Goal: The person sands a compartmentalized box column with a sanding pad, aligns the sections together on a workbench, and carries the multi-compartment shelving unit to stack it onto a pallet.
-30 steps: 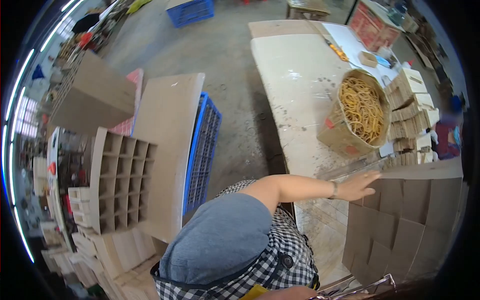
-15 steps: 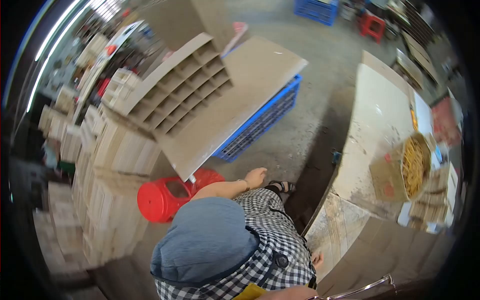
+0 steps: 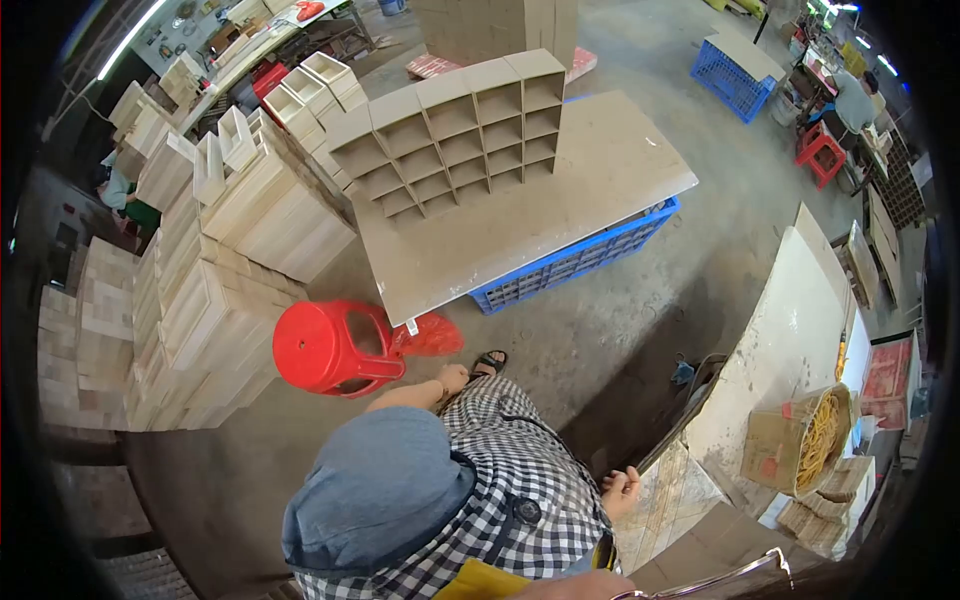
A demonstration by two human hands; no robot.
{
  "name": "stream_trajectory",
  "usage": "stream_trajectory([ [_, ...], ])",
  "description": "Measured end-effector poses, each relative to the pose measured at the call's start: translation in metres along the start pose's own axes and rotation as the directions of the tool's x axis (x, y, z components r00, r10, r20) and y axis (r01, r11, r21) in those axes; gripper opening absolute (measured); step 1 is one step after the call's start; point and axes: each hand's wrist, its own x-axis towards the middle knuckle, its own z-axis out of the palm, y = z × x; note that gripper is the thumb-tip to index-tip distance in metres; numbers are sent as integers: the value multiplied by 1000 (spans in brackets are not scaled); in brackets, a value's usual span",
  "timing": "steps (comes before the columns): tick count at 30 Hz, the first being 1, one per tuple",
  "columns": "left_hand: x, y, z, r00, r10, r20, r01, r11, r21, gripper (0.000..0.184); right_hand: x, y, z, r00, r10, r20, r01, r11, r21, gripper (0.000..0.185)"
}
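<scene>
My left hand [image 3: 453, 379] hangs beside the checked apron [image 3: 530, 450], its fingers curled in, and no object shows in it. It is close to a red plastic stool [image 3: 308, 347] and a red plastic bag [image 3: 432, 335], apart from both. My right hand [image 3: 620, 492] is low at the edge of the worktable [image 3: 745, 370], fingers loosely bent and apart, nothing visible in them; whether it touches the edge I cannot tell. On that table, a cardboard box [image 3: 775, 445] holds yellow rubber bands [image 3: 818, 440], beside stacked cardboard pieces [image 3: 815, 520].
A cardboard compartment rack [image 3: 460, 130] stands on a board [image 3: 610, 160] over a blue crate [image 3: 580, 255]. Stacked wooden boxes [image 3: 240, 300] line the left. Further back are a seated person [image 3: 855, 100], another red stool [image 3: 820, 155] and another blue crate [image 3: 733, 85].
The view has swung, bringing the rack and board further right in it. My left hand has drawn in nearer my body with its fingers more curled; my right hand shows more fully.
</scene>
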Motion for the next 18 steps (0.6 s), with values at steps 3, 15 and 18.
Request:
stream_trajectory([
  [3,29,15,-4,992,79,93,-72,994,-80,22,-6,9,33,992,88,85,-88,996,2,21],
  [15,95,246,-9,685,617,387,-582,783,-218,21,-79,37,45,944,169,-284,-161,986,51,21],
  [18,102,312,49,527,677,514,-575,729,-371,22,-101,61,25,865,139,-483,-180,983,-39,21],
])
